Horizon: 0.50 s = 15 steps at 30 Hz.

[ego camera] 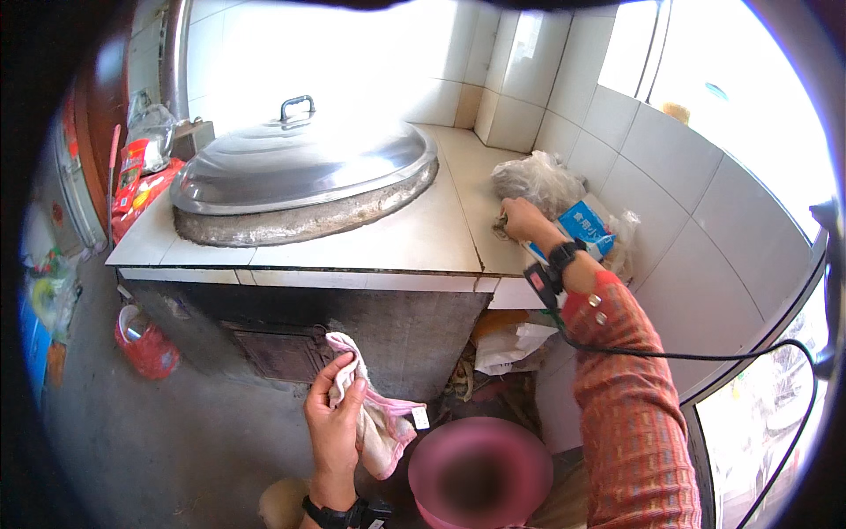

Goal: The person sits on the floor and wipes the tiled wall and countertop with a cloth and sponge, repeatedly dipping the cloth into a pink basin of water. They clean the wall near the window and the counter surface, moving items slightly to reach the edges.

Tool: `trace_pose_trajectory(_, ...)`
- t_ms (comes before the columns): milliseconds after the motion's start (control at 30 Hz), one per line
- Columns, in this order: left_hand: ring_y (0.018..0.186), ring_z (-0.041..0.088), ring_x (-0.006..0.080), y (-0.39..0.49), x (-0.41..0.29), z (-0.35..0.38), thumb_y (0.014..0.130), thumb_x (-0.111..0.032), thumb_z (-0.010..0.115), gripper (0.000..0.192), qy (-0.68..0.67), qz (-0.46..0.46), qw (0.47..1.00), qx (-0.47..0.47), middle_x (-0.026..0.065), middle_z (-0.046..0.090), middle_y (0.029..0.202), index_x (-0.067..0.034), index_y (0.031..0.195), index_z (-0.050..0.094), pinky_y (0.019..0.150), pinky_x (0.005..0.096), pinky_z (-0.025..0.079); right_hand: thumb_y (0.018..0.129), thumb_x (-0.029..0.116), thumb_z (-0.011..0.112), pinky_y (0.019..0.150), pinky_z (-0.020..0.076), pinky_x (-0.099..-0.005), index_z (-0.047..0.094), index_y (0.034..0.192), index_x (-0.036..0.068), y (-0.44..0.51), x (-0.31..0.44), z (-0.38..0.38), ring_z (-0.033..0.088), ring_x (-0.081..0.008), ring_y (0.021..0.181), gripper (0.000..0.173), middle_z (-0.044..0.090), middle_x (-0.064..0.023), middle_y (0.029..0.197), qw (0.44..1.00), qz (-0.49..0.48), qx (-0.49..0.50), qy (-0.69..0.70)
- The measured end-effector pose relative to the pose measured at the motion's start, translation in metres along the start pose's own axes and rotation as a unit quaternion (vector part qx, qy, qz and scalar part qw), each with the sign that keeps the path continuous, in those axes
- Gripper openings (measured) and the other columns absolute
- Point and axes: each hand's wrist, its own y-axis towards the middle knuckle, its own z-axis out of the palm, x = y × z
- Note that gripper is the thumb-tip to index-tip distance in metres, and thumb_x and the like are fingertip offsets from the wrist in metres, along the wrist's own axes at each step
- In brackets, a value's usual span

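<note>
My left hand [336, 413] pinches a cream and pink cloth [383, 436] with a white tag, which hangs down in front of the stove's dark face. Over on the tiled stove top, my right hand [524, 221] has its fingers closed about a small greyish thing [500, 228], too small to identify. Right behind that hand lies a crumpled clear plastic bag [538, 182]. A blue and white packet [585, 228] bearing writing is beside my right wrist, partly covered by it. Below, a pink basin [429, 463] stands on the floor; its inside is blurred.
A large metal lid [304, 172] with a black handle covers the round rim on the tiled stove top [370, 244]. A black cable [661, 356] runs from my right wrist. On the floor at left is a red bucket [149, 354]. A rusty stove door [281, 354] is shut.
</note>
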Motion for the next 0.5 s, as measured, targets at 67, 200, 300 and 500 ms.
trace_pose_trajectory(67, 0.092, 0.061, 0.009, -0.002, -0.002, -0.001, 0.09, 0.004, 0.066, 0.034, 0.005, -0.006, 1.0, 0.0, 0.0054, 0.066, 0.107, 0.001, 0.123, 0.062, 0.082, 0.0231, 0.05, 0.074, 0.001, 0.057, 0.09, 0.0479, -0.0451, 0.064, 0.101, 0.003, -0.014, 0.015, -0.007, 0.06, -0.0397, 0.103, 0.027, 0.064, -0.0221, 0.103, 0.993, -0.096, 0.006, 0.074)
trace_pose_trajectory(200, 0.093, 0.062, 0.0092, -0.001, -0.002, 0.0, 0.089, 0.005, 0.066, 0.034, 0.013, -0.004, 1.0, 0.0, 0.0058, 0.066, 0.109, 0.001, 0.122, 0.062, 0.084, 0.0234, 0.05, 0.073, -0.005, 0.052, 0.094, 0.0443, -0.0432, 0.062, 0.102, 0.006, -0.018, 0.021, -0.017, 0.055, -0.0373, 0.109, 0.033, 0.061, -0.0176, 0.106, 0.973, -0.162, 0.081, 0.141)
trace_pose_trajectory(300, 0.096, 0.062, 0.0098, 0.001, 0.0, 0.001, 0.089, 0.004, 0.066, 0.034, 0.024, 0.001, 1.0, 0.006, 0.006, 0.066, 0.11, 0.001, 0.123, 0.062, 0.086, 0.0236, 0.05, 0.073, -0.006, 0.051, 0.095, 0.0435, -0.043, 0.062, 0.105, 0.006, 0.01, 0.009, -0.011, 0.054, -0.038, 0.112, 0.036, 0.062, -0.0175, 0.108, 0.976, -0.161, 0.089, 0.12)
trace_pose_trajectory(500, 0.101, 0.062, 0.0106, 0.009, 0.005, 0.006, 0.089, 0.004, 0.067, 0.035, 0.05, 0.008, 0.999, 0.011, 0.0065, 0.066, 0.113, 0.002, 0.124, 0.062, 0.089, 0.0245, 0.05, 0.074, -0.001, 0.064, 0.09, 0.0522, -0.042, 0.064, 0.116, 0.009, 0.096, 0.011, 0.016, 0.061, -0.0378, 0.108, 0.044, 0.065, -0.0168, 0.114, 0.993, -0.087, 0.056, 0.049)
